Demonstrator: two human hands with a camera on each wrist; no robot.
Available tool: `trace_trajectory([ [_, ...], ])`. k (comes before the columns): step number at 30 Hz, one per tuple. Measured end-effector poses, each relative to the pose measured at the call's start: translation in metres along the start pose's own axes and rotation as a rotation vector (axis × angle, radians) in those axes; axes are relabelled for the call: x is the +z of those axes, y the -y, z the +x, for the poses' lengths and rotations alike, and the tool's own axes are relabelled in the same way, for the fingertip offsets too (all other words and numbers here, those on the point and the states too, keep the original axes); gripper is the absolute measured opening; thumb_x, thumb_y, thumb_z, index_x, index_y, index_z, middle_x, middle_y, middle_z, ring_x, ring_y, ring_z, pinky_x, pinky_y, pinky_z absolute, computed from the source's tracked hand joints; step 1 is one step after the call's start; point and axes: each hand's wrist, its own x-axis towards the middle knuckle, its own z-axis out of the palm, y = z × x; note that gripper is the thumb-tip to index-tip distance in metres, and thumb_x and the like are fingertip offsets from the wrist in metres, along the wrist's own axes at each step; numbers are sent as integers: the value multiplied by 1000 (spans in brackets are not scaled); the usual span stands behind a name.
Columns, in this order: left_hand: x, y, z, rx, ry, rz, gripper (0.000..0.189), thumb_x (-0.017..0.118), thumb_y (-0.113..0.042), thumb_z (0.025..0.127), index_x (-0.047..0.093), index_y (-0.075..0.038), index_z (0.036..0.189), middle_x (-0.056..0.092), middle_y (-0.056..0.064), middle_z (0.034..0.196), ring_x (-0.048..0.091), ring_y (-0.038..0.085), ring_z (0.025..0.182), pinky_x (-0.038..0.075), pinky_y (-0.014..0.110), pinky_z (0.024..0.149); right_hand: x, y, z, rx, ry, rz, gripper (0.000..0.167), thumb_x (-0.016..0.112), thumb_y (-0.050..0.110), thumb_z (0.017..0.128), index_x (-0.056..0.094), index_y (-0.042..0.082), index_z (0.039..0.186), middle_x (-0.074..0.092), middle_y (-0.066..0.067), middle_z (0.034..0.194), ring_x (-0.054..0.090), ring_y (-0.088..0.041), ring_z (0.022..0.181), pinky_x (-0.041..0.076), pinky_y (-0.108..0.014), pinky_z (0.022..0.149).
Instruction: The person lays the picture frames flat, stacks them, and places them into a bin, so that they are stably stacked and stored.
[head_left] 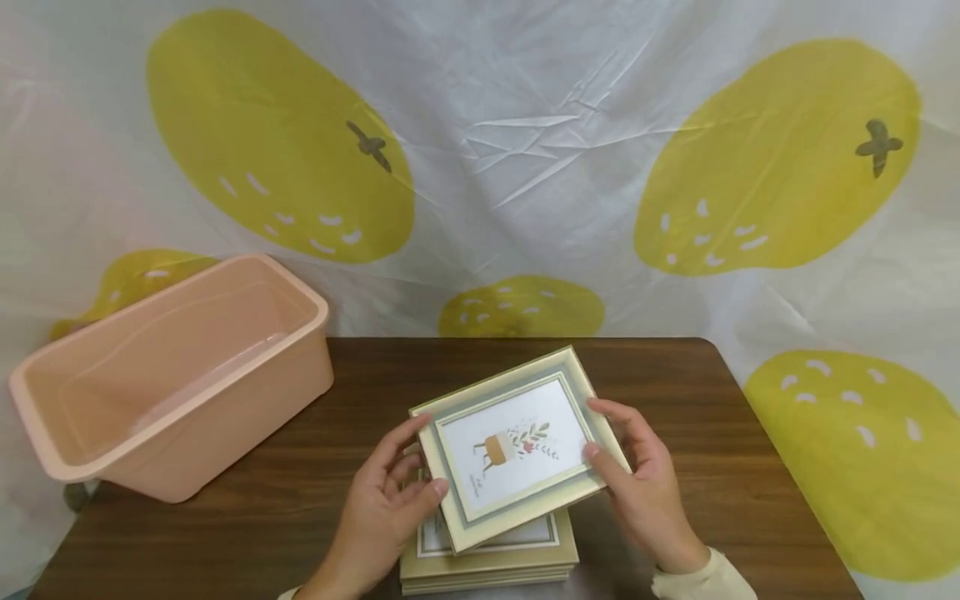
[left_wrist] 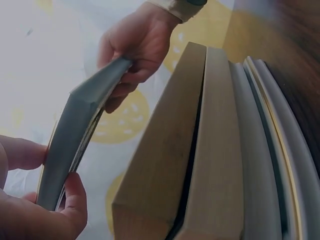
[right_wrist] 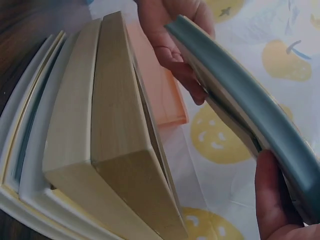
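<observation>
A picture frame (head_left: 517,442) with a cream and grey-blue border and a flower print is held tilted above a stack of frames. My left hand (head_left: 386,500) grips its left edge, thumb on the front and fingers toward the back. At the opposite side, my right hand (head_left: 645,483) pinches the right edge, its thumb on the border. Below lies the stack of picture frames (head_left: 491,567), partly covered by the held one. In the left wrist view the stacked frames (left_wrist: 215,150) appear side-on, apart from the held frame (left_wrist: 70,145). The right wrist view shows the held frame's grey-blue side (right_wrist: 245,105).
A pink plastic bin (head_left: 232,425) stands at the table's back left, with bare inner walls showing. The dark wooden table (head_left: 735,500) ends at a rounded back right corner. Behind it hangs a white cloth (head_left: 525,167) printed with yellow fruit.
</observation>
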Motion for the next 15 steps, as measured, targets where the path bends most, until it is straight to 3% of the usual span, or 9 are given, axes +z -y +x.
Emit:
trace_trajectory([
  [8,-10,-3,-4,-58,-37,33,72,74,5,92,48,-14,156,52,18,141,67,14,114,62,29,91,-10,1,0,-56,192,-34,47,52,-15,101,50,-7,147,70,-4,129,73,-15,98,65,-35,70],
  [15,-19,-1,-7,-88,-25,36,69,73,4,94,47,-12,156,56,20,140,66,15,115,62,28,91,-16,2,-2,-73,191,-240,45,58,-10,101,56,-2,145,69,3,137,66,-7,112,59,-25,77],
])
